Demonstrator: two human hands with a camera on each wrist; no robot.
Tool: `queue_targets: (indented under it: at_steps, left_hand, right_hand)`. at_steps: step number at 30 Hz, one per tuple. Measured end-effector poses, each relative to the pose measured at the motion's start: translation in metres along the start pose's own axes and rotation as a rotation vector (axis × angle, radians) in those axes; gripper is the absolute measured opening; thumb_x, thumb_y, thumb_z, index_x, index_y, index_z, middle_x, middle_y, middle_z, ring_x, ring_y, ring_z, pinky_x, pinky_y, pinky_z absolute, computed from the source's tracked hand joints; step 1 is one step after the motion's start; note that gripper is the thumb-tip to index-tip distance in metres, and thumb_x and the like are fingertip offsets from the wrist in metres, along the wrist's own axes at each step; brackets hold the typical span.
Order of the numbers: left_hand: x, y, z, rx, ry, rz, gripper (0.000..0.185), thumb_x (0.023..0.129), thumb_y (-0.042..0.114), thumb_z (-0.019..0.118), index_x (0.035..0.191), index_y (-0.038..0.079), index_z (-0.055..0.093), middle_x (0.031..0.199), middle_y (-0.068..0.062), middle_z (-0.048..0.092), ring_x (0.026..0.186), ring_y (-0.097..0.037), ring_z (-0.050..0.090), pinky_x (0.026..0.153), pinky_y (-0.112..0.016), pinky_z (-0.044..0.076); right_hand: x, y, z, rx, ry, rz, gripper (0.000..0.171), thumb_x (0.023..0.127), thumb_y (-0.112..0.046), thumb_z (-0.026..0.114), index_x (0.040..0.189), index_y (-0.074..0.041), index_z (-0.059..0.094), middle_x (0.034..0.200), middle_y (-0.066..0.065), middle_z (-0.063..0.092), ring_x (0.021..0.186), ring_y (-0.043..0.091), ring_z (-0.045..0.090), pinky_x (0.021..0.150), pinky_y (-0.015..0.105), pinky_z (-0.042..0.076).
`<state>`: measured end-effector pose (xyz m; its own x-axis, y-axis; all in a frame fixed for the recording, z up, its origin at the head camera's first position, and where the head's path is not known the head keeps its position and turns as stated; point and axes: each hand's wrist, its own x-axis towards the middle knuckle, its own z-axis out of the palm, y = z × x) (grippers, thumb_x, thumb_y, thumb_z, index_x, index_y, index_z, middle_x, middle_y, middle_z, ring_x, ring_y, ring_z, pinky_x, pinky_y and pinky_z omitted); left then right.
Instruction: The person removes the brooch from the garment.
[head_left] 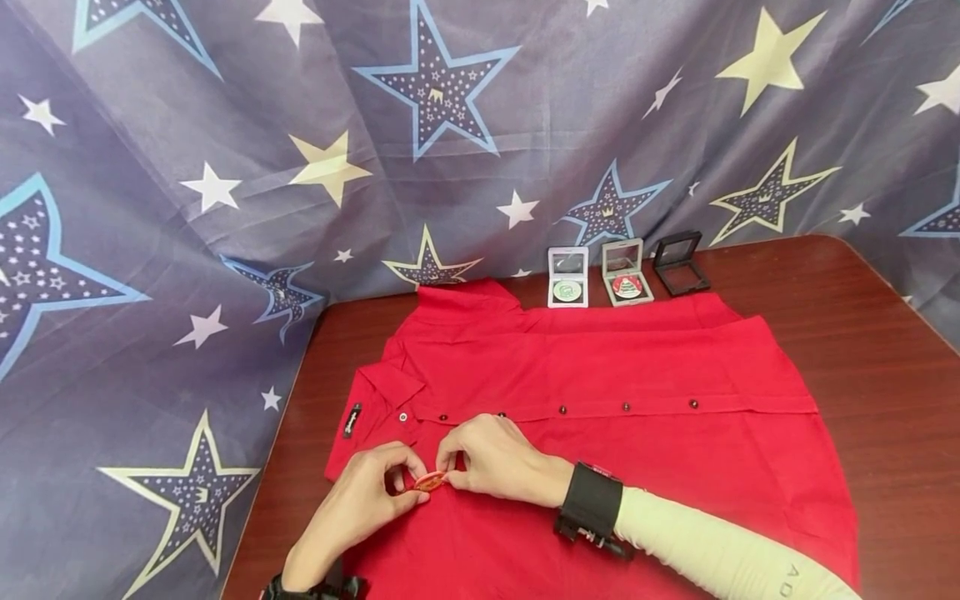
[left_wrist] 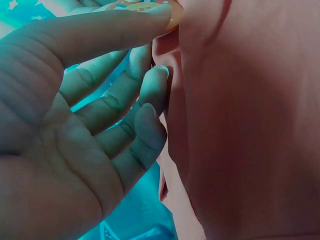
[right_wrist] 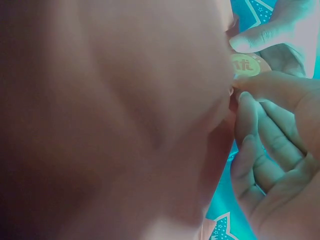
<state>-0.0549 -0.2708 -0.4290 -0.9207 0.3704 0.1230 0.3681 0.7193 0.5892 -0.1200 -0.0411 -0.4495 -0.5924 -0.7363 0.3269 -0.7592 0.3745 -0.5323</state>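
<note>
A round orange-red badge (head_left: 430, 481) with a yellow centre is held tilted against the front of a red button-up shirt (head_left: 622, 362) spread on the table. My left hand (head_left: 367, 492) pinches the badge's left side, its thumb (left_wrist: 145, 22) lying across the face. From the other side my right hand (head_left: 498, 462) pinches the badge's right edge between thumb and fingers, close against the red cloth. In the right wrist view, yellow lettering shows on the badge (right_wrist: 246, 65) between both hands. The badge's back is hidden.
Behind the shirt stand three opened display cases: a white one (head_left: 552, 296) with a green badge, a pale one (head_left: 609, 292) with a red badge, and a black one (head_left: 681, 279). The brown table (head_left: 885, 333) meets a star-print curtain (head_left: 247, 125) at the back and left.
</note>
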Motion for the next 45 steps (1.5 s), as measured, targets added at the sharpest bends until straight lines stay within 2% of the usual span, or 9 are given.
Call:
queue_targets:
  at_steps: [11,18,26,34,39,45]
  left_hand:
    - [-0.0017,0.0000,0.0008,-0.034,-0.018,0.027,0.039,0.069,0.007,0.095,0.089,0.028,0.069,0.083,0.009,0.065,0.067,-0.010,0.061,0.060,-0.024,0.052]
    - [-0.0023,-0.0001,0.0037,-0.046,-0.026,0.036,0.034,0.071,0.010,0.094,0.087,0.029,0.072,0.082,0.009,0.066,0.068,-0.012,0.061,0.061,-0.026,0.052]
    - [0.0016,0.0007,0.0035,-0.042,-0.036,0.056,0.036,0.069,0.012,0.096,0.085,0.032,0.070,0.081,0.010,0.066,0.068,-0.011,0.060,0.061,-0.025,0.051]
    - [0.0028,0.0021,0.0030,-0.037,-0.050,0.083,0.036,0.069,0.007,0.095,0.082,0.030,0.070,0.080,0.011,0.065,0.068,-0.010,0.059,0.061,-0.024,0.051]
    - [0.0029,0.0029,0.0028,-0.033,-0.052,0.104,0.041,0.067,-0.002,0.092,0.082,0.030,0.071,0.079,0.012,0.063,0.067,-0.010,0.059,0.060,-0.023,0.050]
    - [0.0028,0.0046,0.0022,-0.036,-0.049,0.123,0.042,0.067,-0.004,0.091,0.083,0.030,0.073,0.079,0.013,0.063,0.067,-0.009,0.059,0.061,-0.023,0.050]
  right_hand:
    - [-0.0018,-0.0005,-0.0013,-0.073,-0.003,-0.034,0.018,0.077,-0.024,0.089,0.081,-0.037,0.079,0.068,-0.031,0.059,0.062,-0.012,0.046,0.053,0.012,0.038]
    - [-0.0043,-0.0013,-0.0046,-0.103,-0.036,-0.039,0.018,0.078,-0.021,0.089,0.079,-0.036,0.079,0.068,-0.029,0.060,0.063,-0.009,0.047,0.053,0.014,0.037]
    - [-0.0048,-0.0017,-0.0083,-0.151,-0.061,-0.075,0.018,0.079,-0.020,0.088,0.080,-0.036,0.079,0.072,-0.027,0.064,0.065,-0.008,0.051,0.054,0.016,0.039]
    - [-0.0063,-0.0016,-0.0080,-0.144,-0.101,-0.088,0.019,0.079,-0.022,0.088,0.079,-0.037,0.076,0.073,-0.027,0.063,0.065,-0.010,0.047,0.051,0.015,0.037]
    - [-0.0078,-0.0024,-0.0068,-0.163,-0.117,-0.110,0.014,0.079,-0.035,0.089,0.081,-0.037,0.075,0.074,-0.023,0.063,0.064,-0.010,0.045,0.049,0.015,0.035]
    - [-0.0089,-0.0021,-0.0063,-0.130,-0.105,-0.129,0.011,0.080,-0.035,0.089,0.083,-0.036,0.078,0.082,-0.025,0.067,0.069,-0.010,0.051,0.052,0.012,0.037]
